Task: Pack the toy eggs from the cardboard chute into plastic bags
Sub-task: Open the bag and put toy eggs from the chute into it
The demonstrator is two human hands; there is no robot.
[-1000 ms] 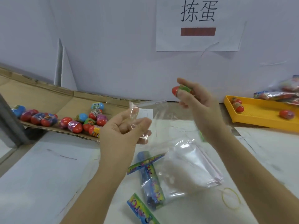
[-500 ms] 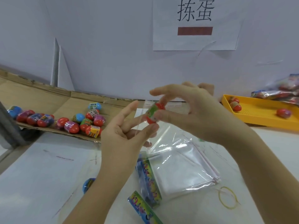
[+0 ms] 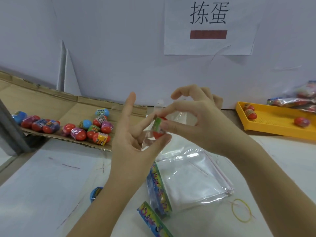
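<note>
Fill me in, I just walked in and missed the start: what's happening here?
A person is bagging toy eggs. Their right hand pinches a red toy egg at the mouth of a small clear plastic bag that the left hand holds. More eggs wait on the cardboard chute at left, a stack of empty bags lies on the table, and a yellow tray at right holds a few more.

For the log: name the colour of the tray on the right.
Yellow tray, seen in the head view.
</note>
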